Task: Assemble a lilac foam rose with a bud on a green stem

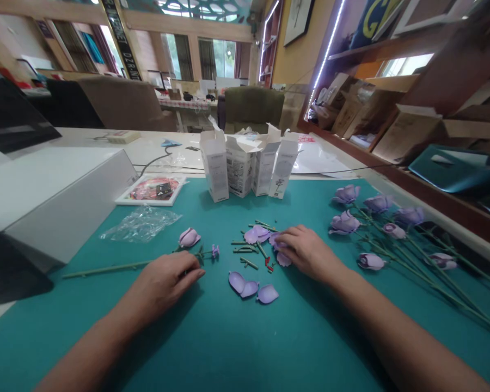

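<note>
Head view: a teal cutting mat [212, 348] gives the work room, with assembled lilac artificial roses [375, 228] laid aside at right, apart from the loose parts. The left hand [167, 280] curls its fingers narrowly around a rose stem [106, 269], steadying it; the right hand [306, 251] rests, fingers spread, on loose petals [283, 259].
</note>
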`<act>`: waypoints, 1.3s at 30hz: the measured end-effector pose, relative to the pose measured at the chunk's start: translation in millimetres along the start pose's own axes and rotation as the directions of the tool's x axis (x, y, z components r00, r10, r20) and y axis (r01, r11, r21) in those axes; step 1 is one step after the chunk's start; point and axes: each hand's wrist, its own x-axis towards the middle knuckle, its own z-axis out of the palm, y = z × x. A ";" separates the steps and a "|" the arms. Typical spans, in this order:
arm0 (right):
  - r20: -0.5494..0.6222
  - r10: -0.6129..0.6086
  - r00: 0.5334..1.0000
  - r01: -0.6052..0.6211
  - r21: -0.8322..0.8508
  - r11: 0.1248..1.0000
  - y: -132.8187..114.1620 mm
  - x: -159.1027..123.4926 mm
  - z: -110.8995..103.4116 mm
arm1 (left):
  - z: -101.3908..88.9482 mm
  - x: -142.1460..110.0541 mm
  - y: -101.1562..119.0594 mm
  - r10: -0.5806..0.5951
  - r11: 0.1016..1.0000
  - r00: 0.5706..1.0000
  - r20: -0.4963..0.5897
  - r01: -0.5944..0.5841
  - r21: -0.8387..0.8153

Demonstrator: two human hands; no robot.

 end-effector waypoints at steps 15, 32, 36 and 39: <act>0.082 -0.079 0.993 0.079 0.006 0.997 -21.9 50.5 10.2 | -2.1 -0.7 2.9 -0.017 1.000 1.000 -0.002 0.017 0.008; -0.449 0.510 0.734 -0.289 0.472 0.833 59.2 -46.7 -2.3 | -0.9 1.3 56.4 0.113 0.993 0.994 0.003 -0.113 0.022; -0.521 0.631 0.575 -0.407 0.487 0.773 68.9 -74.6 -36.4 | 9.7 6.9 84.2 0.231 0.971 0.971 0.063 -0.234 0.044; -0.544 0.682 0.489 -0.572 0.389 0.722 81.0 -98.5 -61.9 | 21.7 16.6 106.9 0.299 0.935 0.944 0.139 -0.319 0.157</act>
